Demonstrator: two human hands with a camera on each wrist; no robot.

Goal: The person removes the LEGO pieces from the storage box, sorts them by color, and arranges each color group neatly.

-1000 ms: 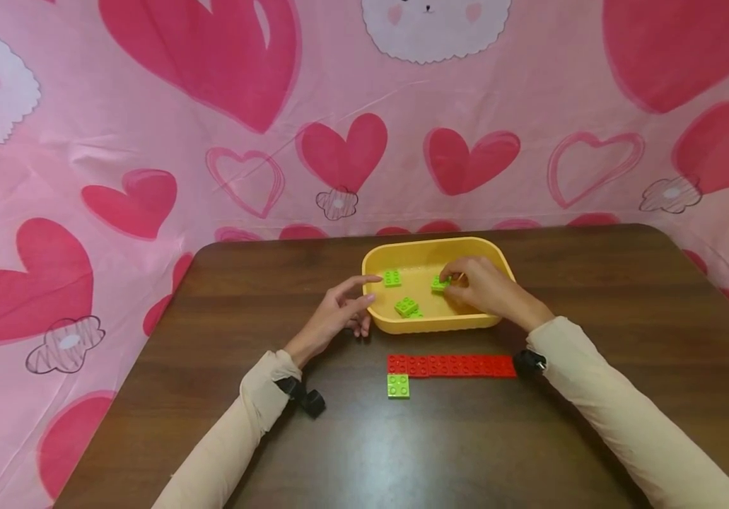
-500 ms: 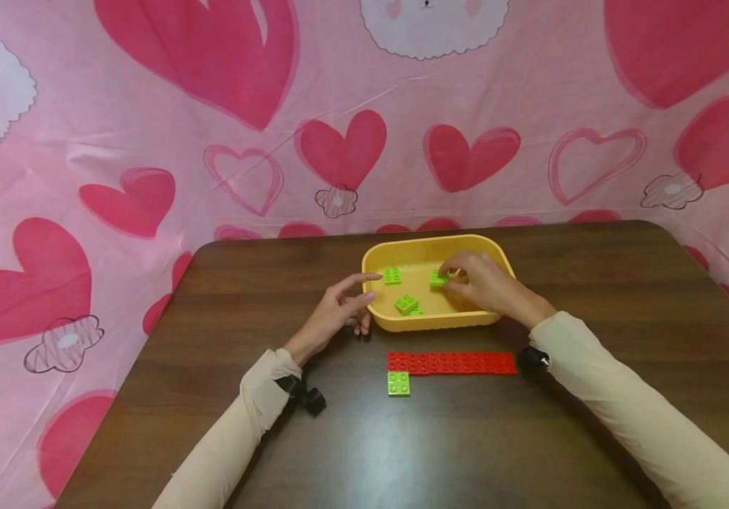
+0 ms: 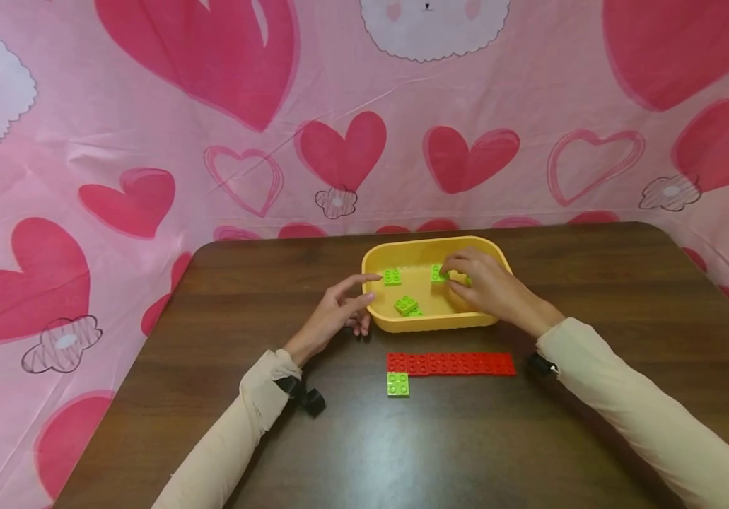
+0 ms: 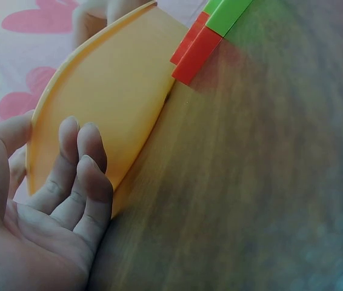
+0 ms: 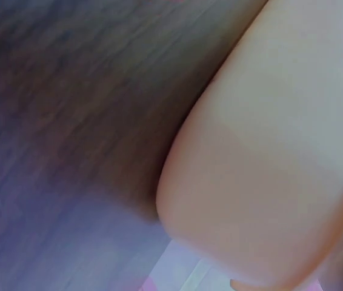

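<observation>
A yellow tray (image 3: 437, 325) with raised sides stands on the table. My left hand (image 3: 339, 307) is at its left end, thumb and index finger over the rim. In the left wrist view, the other fingers (image 4: 96, 176) curl up outside the wall. My right hand (image 3: 488, 283) reaches inside the tray, its index finger and thumb at the right side of a flat green brick (image 3: 438, 273). Another bit of green (image 3: 469, 281) shows behind those fingers. One more green brick (image 3: 392, 276) lies at the left, and a tilted one (image 3: 406, 305) overlaps another near the front wall.
In front of the tray lies a row of red bricks (image 3: 450, 364) on the wooden table (image 3: 313, 459). A green brick (image 3: 398, 385) sits against the row's left end. Pink heart-print cloth (image 3: 402, 92) hangs behind the table.
My right hand has shifted slightly, its forearm moving a little to the right. More of the green brick at its fingertips shows now. My left hand has stayed put.
</observation>
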